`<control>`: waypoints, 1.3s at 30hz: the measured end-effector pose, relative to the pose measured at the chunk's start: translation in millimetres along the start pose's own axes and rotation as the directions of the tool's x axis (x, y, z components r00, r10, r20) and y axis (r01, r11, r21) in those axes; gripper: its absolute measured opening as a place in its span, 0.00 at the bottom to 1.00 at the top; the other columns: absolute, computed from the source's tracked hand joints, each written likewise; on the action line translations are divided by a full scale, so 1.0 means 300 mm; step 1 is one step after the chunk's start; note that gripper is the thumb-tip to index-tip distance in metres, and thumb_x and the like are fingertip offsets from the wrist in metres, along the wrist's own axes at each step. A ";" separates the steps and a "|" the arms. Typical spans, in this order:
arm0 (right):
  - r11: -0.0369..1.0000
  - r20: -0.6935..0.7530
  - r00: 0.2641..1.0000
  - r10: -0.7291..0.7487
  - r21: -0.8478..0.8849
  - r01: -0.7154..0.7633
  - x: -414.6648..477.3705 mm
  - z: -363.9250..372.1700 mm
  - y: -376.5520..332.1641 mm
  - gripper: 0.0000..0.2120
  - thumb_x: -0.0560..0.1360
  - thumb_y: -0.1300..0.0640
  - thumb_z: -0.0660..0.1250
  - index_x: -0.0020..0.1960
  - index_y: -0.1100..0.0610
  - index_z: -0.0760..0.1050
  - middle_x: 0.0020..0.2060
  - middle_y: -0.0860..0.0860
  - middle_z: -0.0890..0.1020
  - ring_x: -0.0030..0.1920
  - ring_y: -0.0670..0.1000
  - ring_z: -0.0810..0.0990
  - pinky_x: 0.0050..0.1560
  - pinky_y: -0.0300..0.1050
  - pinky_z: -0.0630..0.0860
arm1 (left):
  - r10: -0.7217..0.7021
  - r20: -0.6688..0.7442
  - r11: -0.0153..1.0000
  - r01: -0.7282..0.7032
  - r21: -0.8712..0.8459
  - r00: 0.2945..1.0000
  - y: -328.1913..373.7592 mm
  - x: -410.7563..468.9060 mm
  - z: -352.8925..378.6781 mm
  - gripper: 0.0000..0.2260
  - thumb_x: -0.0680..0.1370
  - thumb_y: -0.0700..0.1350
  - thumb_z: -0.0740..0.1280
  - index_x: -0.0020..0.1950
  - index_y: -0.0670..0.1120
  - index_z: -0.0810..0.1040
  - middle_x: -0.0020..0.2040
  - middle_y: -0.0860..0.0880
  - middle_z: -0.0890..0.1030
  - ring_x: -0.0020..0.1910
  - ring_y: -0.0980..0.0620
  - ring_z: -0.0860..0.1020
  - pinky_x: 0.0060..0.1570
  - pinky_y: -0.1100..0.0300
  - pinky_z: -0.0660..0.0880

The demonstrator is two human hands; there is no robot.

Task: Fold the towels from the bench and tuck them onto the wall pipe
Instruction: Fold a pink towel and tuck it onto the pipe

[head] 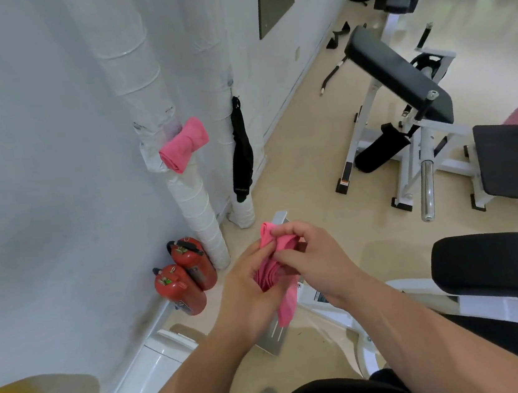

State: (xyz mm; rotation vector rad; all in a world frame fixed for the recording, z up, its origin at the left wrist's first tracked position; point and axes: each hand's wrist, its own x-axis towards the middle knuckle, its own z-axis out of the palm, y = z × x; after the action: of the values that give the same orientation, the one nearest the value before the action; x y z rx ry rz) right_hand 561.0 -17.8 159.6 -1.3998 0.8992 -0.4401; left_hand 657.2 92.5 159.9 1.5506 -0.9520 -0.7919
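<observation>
Status: folding step in progress, second towel in hand.

Left hand (249,290) cupped under the pink towel (278,274), fingers curled and closed around the bunched middle of the cloth. Right hand (307,255) above and just right of it, thumb and fingertips (277,234) pinched together on the upper fold. Towel gathered into loose pleats between the two palms — one rolled end standing up past the right fingertips, one loose tail hanging below the left fingers. Fold not yet tight or even.

Done so far, judging by the scene: one folded pink towel (183,145) already wedged behind the taped wall pipe (184,179), up and to the left of the fingers, well apart from them. Ends of that towel flared out on both sides of the pinch point; appears secure.

Also on the wall side: a black strap (241,152) hanging from a second wrapped pipe (229,125) straight above the fingers, and two red fire extinguishers (184,277) on the floor just left of the left hand.

Remaining: finish compacting the held towel, then carry it up and left to the pipe and tuck it in. No further towels visible on the padded bench (495,268) to the right of the right hand — only part of its surface in view, so the count of towels left cannot be confirmed.
</observation>
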 end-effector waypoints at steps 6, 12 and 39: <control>0.892 0.042 0.973 -0.228 -0.391 0.226 -0.003 -0.061 0.001 0.29 0.68 0.58 0.76 0.64 0.36 0.74 0.64 0.47 0.72 0.64 0.41 0.72 0.60 0.27 0.67 | 0.019 0.021 0.999 -0.020 0.044 1.000 -0.008 0.037 -0.064 0.30 0.72 0.22 0.61 0.59 0.55 0.84 0.58 0.65 0.83 0.59 0.65 0.80 0.57 0.72 0.72; 0.921 0.246 0.951 -0.186 -0.294 0.256 -0.018 -0.108 -0.017 0.31 0.75 0.57 0.75 0.72 0.38 0.69 0.59 0.53 0.82 0.58 0.50 0.80 0.61 0.44 0.75 | -0.121 0.283 0.986 0.147 -0.073 0.951 0.024 0.066 -0.160 0.26 0.72 0.23 0.61 0.58 0.48 0.86 0.52 0.47 0.87 0.51 0.52 0.84 0.50 0.58 0.80; 0.984 0.045 0.984 -0.171 -0.036 0.173 0.106 0.073 -0.235 0.18 0.77 0.65 0.70 0.54 0.42 0.84 0.53 0.48 0.81 0.44 0.44 0.80 0.43 0.42 0.77 | -0.125 -0.105 0.982 0.109 -0.152 0.986 0.048 0.129 -0.359 0.22 0.72 0.38 0.77 0.56 0.63 0.83 0.58 0.48 0.77 0.48 0.44 0.77 0.38 0.58 0.76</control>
State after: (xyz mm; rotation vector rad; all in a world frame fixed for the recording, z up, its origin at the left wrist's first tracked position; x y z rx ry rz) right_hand 613.7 -38.7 216.5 -1.5250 0.7596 -0.5231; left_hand 766.9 104.9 193.5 1.5174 -0.7085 -0.8273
